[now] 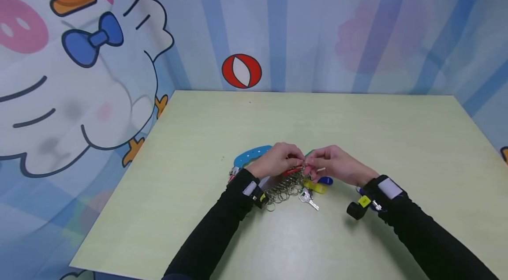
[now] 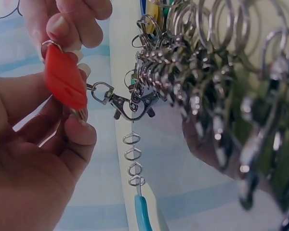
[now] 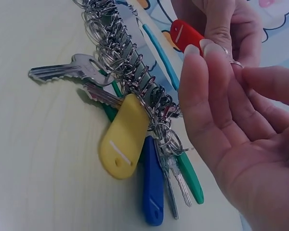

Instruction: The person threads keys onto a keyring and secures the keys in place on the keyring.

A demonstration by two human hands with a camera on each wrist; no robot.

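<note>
Thumb and fingers of my left hand (image 1: 278, 159) pinch a red key tag (image 2: 62, 79), with a swivel snap clip (image 2: 127, 106) just beside it in the left wrist view. My right hand (image 1: 337, 165) meets the left one, its fingertips pinching the small metal split ring (image 2: 52, 44) at the tag's end. Below both hands runs a dense row of metal rings and clips (image 3: 130, 62). From this row hang a yellow key tag (image 3: 125, 137), a blue tag (image 3: 153, 183), a green tag (image 3: 190, 178) and several silver keys (image 3: 62, 71).
A light blue piece with small holes (image 1: 252, 155) lies behind my left hand on the pale table (image 1: 190, 209). Fabric with cartoon pictures (image 1: 309, 28) stands behind the table and along its left side. Each wrist wears a black strap with a small camera (image 1: 356, 210).
</note>
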